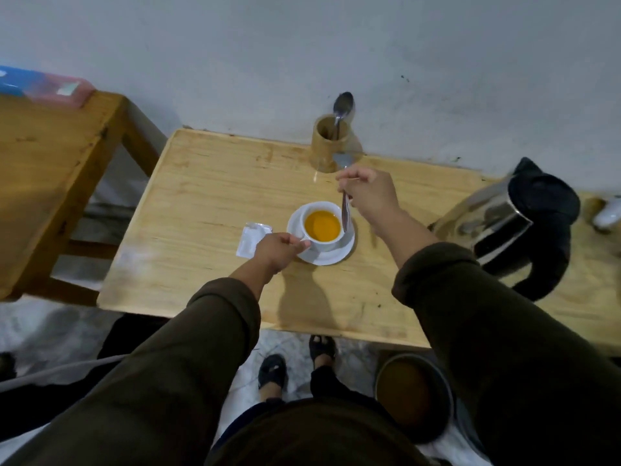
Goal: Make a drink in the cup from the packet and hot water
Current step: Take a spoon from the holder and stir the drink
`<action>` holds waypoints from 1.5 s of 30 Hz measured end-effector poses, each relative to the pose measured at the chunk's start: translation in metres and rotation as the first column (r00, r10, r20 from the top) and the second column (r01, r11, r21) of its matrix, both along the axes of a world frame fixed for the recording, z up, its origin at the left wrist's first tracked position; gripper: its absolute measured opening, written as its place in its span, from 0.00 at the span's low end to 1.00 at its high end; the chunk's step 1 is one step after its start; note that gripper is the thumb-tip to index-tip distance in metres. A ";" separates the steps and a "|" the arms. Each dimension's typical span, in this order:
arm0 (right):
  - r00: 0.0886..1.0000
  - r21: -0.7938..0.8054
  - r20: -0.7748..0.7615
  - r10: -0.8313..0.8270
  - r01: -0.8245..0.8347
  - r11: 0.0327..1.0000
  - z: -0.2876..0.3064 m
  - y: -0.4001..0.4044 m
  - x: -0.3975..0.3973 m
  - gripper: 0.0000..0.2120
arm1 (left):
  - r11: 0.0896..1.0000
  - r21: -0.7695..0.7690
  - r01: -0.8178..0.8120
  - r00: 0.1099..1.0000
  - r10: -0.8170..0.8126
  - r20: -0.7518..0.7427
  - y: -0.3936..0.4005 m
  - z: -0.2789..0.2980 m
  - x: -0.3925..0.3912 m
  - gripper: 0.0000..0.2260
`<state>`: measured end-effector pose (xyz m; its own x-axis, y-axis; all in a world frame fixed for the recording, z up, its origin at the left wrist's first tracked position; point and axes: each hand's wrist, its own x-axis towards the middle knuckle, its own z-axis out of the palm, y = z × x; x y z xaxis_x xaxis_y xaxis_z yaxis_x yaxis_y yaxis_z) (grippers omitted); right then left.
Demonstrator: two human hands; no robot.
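Note:
A white cup [331, 244] full of orange liquid stands on a white saucer [336, 255] in the middle of the light wooden table [208, 210]. My left hand [277, 248] pinches the cup's handle. My right hand [368, 193] holds a metal spoon [345, 215] upright, its bowl down at the cup's right rim. A silvery packet [252, 238] lies flat on the table just left of the cup, partly behind my left hand. A steel kettle [510, 227] with a black lid and handle stands at the right.
A wooden holder [327, 148] with another spoon [342, 105] stands at the table's back edge by the wall. A second wooden table [50, 169] is at the left with a plastic box [47, 85]. A round bin [413, 395] and my feet are below the table.

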<state>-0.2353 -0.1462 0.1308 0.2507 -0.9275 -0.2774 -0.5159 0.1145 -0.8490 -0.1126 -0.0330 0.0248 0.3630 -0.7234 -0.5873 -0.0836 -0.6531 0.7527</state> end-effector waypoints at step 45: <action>0.947 -0.255 -0.249 0.205 -0.269 0.929 -0.042 0.047 -0.027 0.14 | 0.997 0.050 -0.051 0.997 0.053 -0.054 -0.002 -0.003 0.000 0.14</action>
<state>-0.2621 -0.0994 0.0886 0.4369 -0.8955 -0.0848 -0.6707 -0.2615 -0.6941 -0.1125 -0.0353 0.0214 0.3656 -0.6742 -0.6417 -0.0079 -0.6916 0.7222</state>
